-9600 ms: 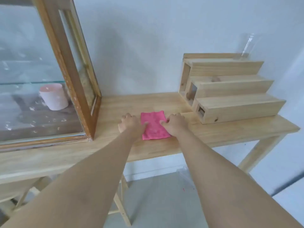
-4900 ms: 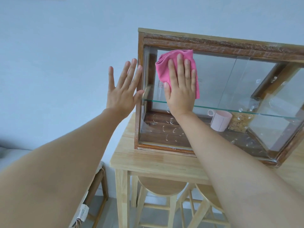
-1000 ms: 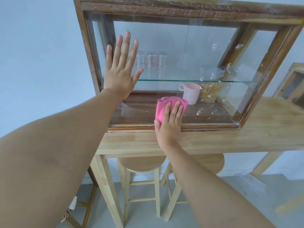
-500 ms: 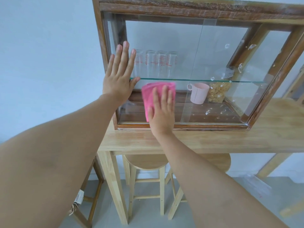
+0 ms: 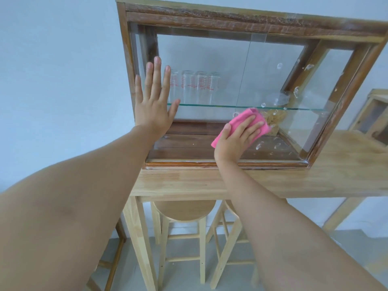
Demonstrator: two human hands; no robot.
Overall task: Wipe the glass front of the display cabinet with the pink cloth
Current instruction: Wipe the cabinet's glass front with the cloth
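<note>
The wooden display cabinet (image 5: pixel 241 19) stands on a light wood table, its glass front (image 5: pixel 210 59) facing me. My right hand (image 5: pixel 237 137) presses the pink cloth (image 5: pixel 241 118) flat against the lower middle of the glass, fingers pointing up and right. My left hand (image 5: pixel 154 101) lies flat and spread on the glass at the cabinet's left edge. Water drops (image 5: pixel 275 143) dot the right part of the glass. The cloth hides the pink mug inside.
Inside, several clear glasses (image 5: pixel 195 85) stand on a glass shelf (image 5: pixel 304 108). The table (image 5: pixel 273 183) carries another wooden box (image 5: pixel 375 114) at far right. Two wooden stools (image 5: pixel 184 211) stand under the table.
My right hand has slid the pink cloth to the right across the lower glass, after going up from the bottom edge. My left hand has stayed flat on the left of the glass.
</note>
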